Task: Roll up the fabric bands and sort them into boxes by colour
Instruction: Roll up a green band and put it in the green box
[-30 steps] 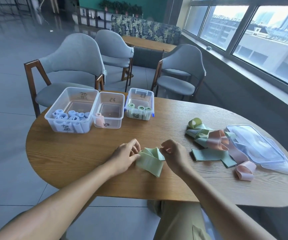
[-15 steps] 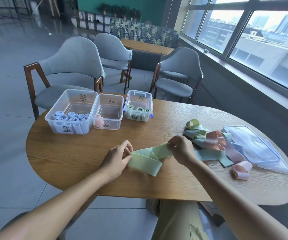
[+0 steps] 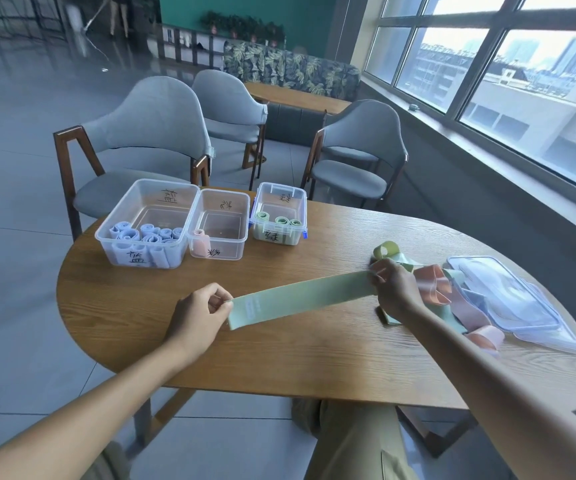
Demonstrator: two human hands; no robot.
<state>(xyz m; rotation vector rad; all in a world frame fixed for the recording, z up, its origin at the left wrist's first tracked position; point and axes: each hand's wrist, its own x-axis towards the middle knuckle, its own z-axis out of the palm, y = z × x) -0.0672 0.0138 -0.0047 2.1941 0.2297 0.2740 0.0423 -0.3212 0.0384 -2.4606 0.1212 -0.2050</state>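
A light green fabric band point(image 3: 300, 299) is stretched flat and straight just above the wooden table point(image 3: 279, 355). My left hand point(image 3: 196, 315) pinches its near-left end and my right hand point(image 3: 395, 289) pinches its far-right end. Three clear boxes stand at the back left: a large box point(image 3: 148, 226) with several blue rolls, a middle box point(image 3: 220, 226) with one pink roll, and a small box point(image 3: 279, 216) with three green rolls. A loose heap of green and pink bands point(image 3: 435, 285) lies to the right, behind my right hand.
Clear plastic lids point(image 3: 508, 299) lie stacked at the table's right end, beside the heap. Grey chairs point(image 3: 148, 133) stand behind the table's far edge. A window runs along the right wall.
The green band was bunched between my hands a second ago. My hands have moved apart, the right one going far right, and the band is now pulled out straight.
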